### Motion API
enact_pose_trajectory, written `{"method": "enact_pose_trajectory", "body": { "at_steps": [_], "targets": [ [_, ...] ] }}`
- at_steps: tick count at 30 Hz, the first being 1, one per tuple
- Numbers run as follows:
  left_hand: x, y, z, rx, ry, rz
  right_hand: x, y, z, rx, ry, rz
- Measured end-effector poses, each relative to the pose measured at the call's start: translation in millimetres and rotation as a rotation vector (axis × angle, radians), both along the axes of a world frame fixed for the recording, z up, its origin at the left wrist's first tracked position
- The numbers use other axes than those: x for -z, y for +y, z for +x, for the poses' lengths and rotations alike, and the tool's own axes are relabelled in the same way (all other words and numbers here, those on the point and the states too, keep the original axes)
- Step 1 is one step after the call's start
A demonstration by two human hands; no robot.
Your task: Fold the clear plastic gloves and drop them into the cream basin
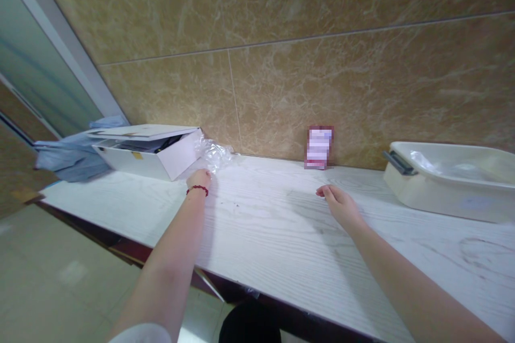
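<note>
My left hand [199,178], with a red bead bracelet at the wrist, is closed at the near edge of a crumpled clear plastic bag [217,154]; its fingertips are hidden, so I cannot make out what it holds. Just left of it stands a white box [164,163] with its lid partly raised and dark items inside. My right hand [336,199] hovers over the white wood-grain table [257,225], fingers curled together, and nothing can be made out in them. Behind it a blurred phone-like object [319,147] leans upright against the wall.
At the right is a cream plastic bin [450,193] with a grey handle and clear plastic inside. Light blue cloth [72,158] lies at the far left beside the box. A marbled wall [273,91] rises behind the table. A black round shape [249,324] is below the front edge.
</note>
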State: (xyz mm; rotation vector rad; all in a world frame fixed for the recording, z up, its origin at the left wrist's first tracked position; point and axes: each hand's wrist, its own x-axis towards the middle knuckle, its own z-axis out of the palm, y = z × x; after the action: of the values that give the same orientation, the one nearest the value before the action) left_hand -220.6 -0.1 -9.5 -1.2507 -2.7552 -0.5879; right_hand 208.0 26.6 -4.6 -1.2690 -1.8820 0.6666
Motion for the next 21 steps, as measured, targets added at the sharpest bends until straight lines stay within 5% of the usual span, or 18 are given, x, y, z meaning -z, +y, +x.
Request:
{"method": "enact_pose_trajectory", "body": {
  "at_steps": [7, 21],
  "targets": [
    [0.4, -1.6, -8.9, 0.009, -0.006, 0.182, 2.9, 1.2, 0.7, 0.013, 0.037, -0.017],
    [-18.0, -12.5, -12.3, -0.028, -0.218, 0.830, -1.7, -2.5, 0.0, 0.018, 0.030, -0.024]
  ]
}}
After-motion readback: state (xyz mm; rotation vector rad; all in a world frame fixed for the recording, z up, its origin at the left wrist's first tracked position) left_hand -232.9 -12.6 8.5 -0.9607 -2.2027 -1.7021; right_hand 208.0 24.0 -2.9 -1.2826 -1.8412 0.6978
